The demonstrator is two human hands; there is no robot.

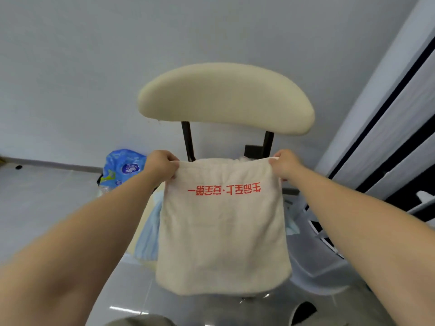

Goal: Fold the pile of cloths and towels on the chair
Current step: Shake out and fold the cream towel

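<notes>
Both-handed, left hand (162, 164) and right hand (286, 164) pinch cream towel (223, 231) corners.

The hanging cream towel (223, 231) blocks the way to the chair seat; the backrest (226, 97) and its 2 dark posts (188, 141) close the far side (open floor (47, 196) lies left), a plastic bag (122, 168) beyond

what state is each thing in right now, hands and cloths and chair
left hand: shut on the cream towel's top corner
right hand: shut on the other top corner
cream towel: held up, hanging flat, red print upside down
blue cloth: draped on the chair
chair: upright
</notes>
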